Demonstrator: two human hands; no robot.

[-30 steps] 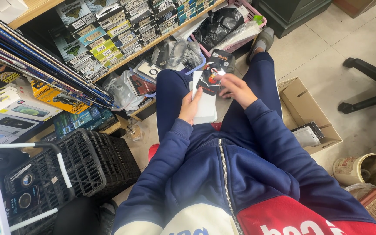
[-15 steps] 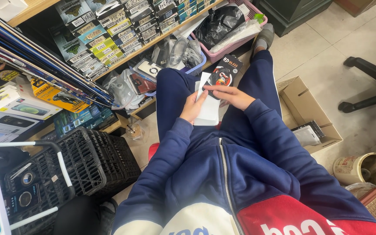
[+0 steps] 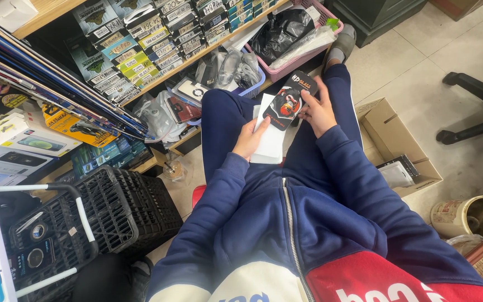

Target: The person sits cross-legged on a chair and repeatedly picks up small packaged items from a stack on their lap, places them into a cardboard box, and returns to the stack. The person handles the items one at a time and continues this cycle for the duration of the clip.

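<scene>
I sit with my legs in blue trousers stretched toward low shelves. My left hand [image 3: 250, 137] grips a stack of flat white packets [image 3: 269, 142] resting over my lap. My right hand [image 3: 318, 111] holds a flat black packet [image 3: 288, 102] with a red and white picture on it, tilted up just above the white stack and overlapping its top edge. Both sleeves are dark blue.
A black plastic crate [image 3: 121, 210] stands at my left. Shelves ahead hold rows of small boxed goods [image 3: 141, 47], bagged items and a pink basket [image 3: 297, 39]. An open cardboard box [image 3: 395, 148] lies right of my leg, an office chair base [image 3: 476, 112] beyond it.
My right hand has lifted the black packet up off the white stack and turned its face toward me. The left hand keeps the white stack in place.
</scene>
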